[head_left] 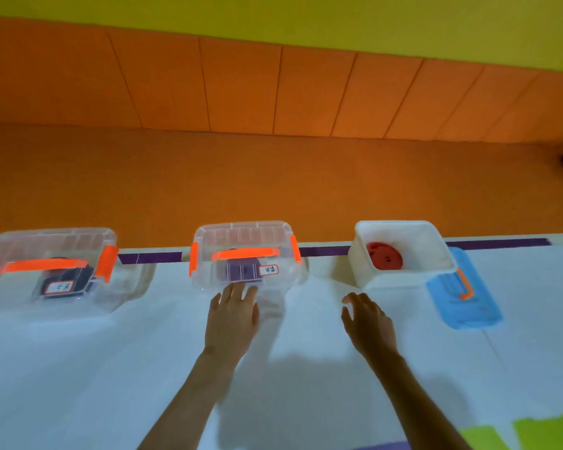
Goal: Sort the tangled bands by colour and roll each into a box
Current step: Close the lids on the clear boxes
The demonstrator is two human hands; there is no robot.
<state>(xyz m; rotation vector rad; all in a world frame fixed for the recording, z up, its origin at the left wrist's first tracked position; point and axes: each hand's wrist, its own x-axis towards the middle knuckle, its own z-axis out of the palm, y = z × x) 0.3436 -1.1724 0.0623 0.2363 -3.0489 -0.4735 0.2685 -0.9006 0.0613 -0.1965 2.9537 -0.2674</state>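
Observation:
Three boxes stand in a row at the far edge of the white table [78,368]. The left clear box [49,254], lidded with orange clasps, holds a dark rolled band [75,277]. The middle clear box [244,245], also lidded, holds a purple rolled band [242,269]. The white open box [400,280] on the right holds a red rolled band [384,256]. My left hand [233,316] reaches forward with straight fingers, their tips at the front of the middle box. My right hand [368,319] hovers with spread fingers just in front of the white box, holding nothing.
A blue lid [462,306] with an orange clasp lies right of the white box. Purple tape [322,251] runs along the table's far edge. Green patches [533,433] show at the near right. Beyond the table is an orange floor and wall.

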